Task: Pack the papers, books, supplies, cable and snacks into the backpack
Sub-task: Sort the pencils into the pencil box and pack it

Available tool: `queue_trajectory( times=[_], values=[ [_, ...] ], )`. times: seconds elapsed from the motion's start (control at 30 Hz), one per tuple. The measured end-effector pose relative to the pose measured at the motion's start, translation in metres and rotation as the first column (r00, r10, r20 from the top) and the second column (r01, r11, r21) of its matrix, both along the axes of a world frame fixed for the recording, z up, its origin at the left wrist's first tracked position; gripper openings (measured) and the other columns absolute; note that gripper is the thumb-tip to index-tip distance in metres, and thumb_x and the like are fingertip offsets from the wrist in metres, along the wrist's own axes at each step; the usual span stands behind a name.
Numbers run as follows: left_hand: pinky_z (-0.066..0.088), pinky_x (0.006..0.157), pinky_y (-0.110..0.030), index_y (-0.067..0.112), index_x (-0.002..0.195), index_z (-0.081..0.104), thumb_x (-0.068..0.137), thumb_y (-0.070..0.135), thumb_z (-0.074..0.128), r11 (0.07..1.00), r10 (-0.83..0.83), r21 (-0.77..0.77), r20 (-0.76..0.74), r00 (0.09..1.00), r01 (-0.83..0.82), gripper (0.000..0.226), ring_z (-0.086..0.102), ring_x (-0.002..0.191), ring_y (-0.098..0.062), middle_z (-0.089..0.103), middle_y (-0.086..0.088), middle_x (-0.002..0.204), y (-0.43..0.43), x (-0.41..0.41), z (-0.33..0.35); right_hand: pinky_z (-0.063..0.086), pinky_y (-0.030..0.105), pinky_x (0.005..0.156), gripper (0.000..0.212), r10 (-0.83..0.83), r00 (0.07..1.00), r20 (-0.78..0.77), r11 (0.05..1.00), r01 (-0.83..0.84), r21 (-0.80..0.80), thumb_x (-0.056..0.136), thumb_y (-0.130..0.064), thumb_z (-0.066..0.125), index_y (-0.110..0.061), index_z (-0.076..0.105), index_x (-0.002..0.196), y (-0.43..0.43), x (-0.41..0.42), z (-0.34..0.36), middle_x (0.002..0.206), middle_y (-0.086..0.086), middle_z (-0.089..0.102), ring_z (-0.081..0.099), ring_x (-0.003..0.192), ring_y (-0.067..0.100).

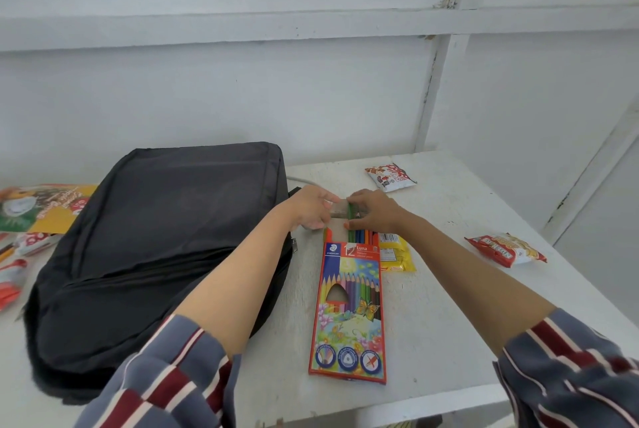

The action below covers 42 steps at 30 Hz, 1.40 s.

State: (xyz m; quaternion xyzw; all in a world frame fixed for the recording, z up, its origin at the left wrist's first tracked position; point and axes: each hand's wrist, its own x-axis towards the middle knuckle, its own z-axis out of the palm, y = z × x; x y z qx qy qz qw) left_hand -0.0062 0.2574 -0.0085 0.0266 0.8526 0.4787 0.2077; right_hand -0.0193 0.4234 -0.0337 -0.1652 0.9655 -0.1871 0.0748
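Observation:
A black backpack (pixel 159 247) lies flat and zipped on the white table (pixel 449 324). Right of it lies a red coloured-pencil box (pixel 349 310), open at its far end, with pencil ends (pixel 361 236) sticking out. My left hand (pixel 311 208) pinches the box's cardboard flap (pixel 339 209) at that end. My right hand (pixel 375 211) rests its fingers on the protruding pencils, a green one under the fingertips. A yellow snack packet (pixel 397 254) lies partly under the box's far right corner.
A red-and-white snack bag (pixel 390 177) sits at the back, and a red wafer packet (pixel 506 249) near the right table edge. Left of the backpack lie a colourful book (pixel 41 208), more packets (pixel 12 280) and pencils. A grey cable (pixel 301 180) shows behind the backpack.

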Motion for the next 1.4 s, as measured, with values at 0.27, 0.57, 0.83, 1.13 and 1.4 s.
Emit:
queue_trajectory(
  times=[0.27, 0.57, 0.83, 1.13, 1.4],
  values=[
    [0.050, 0.067, -0.018, 0.010, 0.124, 0.054, 0.083, -0.015, 0.053, 0.999, 0.030, 0.033, 0.006, 1.000, -0.030, 0.048, 0.051, 0.102, -0.017, 0.049, -0.008, 0.117, 0.002, 0.003, 0.001, 0.025, 0.047, 0.107, 0.056, -0.007, 1.000, -0.016, 1.000, 0.007, 0.015, 0.080, -0.042, 0.067, -0.025, 0.052, 0.132, 0.002, 0.008, 0.003, 0.146, -0.002, 0.040, 0.037, 0.131, 0.023],
    [0.051, 0.069, -0.022, 0.010, 0.122, 0.055, 0.083, -0.012, 0.053, 0.999, 0.014, -0.028, -0.060, 0.998, -0.016, 0.045, 0.052, 0.098, -0.018, 0.048, -0.012, 0.126, 0.003, 0.011, -0.001, 0.018, 0.047, 0.106, 0.051, -0.004, 1.000, -0.020, 0.999, 0.004, 0.036, 0.081, -0.044, 0.066, -0.030, 0.054, 0.128, 0.011, 0.020, -0.007, 0.148, -0.003, 0.035, 0.032, 0.133, 0.023],
    [0.053, 0.080, -0.030, 0.015, 0.124, 0.053, 0.086, -0.005, 0.056, 0.997, -0.016, -0.082, -0.024, 1.000, 0.014, 0.043, 0.050, 0.118, -0.024, 0.048, -0.013, 0.131, -0.001, 0.018, -0.001, 0.018, 0.045, 0.107, 0.038, -0.052, 0.998, -0.027, 0.997, 0.050, -0.055, 0.085, -0.039, 0.063, -0.026, 0.062, 0.120, 0.009, 0.034, 0.000, 0.146, -0.001, 0.038, 0.034, 0.132, 0.022],
    [0.053, 0.082, -0.030, 0.019, 0.128, 0.048, 0.088, -0.002, 0.057, 0.992, -0.065, -0.103, 0.118, 0.991, 0.078, 0.045, 0.052, 0.116, -0.022, 0.049, -0.015, 0.132, 0.000, 0.028, -0.002, 0.039, 0.038, 0.098, 0.052, -0.170, 0.985, -0.008, 0.968, 0.166, -0.189, 0.087, -0.030, 0.062, -0.018, 0.048, 0.135, 0.013, 0.042, 0.003, 0.135, 0.015, 0.043, 0.042, 0.124, 0.028],
    [0.054, 0.084, -0.031, 0.016, 0.130, 0.049, 0.087, -0.004, 0.057, 0.989, -0.055, -0.130, 0.131, 0.990, 0.072, 0.048, 0.052, 0.117, -0.022, 0.048, -0.014, 0.130, 0.004, 0.029, -0.007, 0.029, 0.048, 0.108, 0.045, -0.164, 0.985, 0.047, 0.982, 0.167, -0.087, 0.088, -0.041, 0.057, -0.026, 0.051, 0.130, 0.014, 0.047, -0.004, 0.147, 0.009, 0.029, 0.024, 0.135, 0.029]
  ],
)
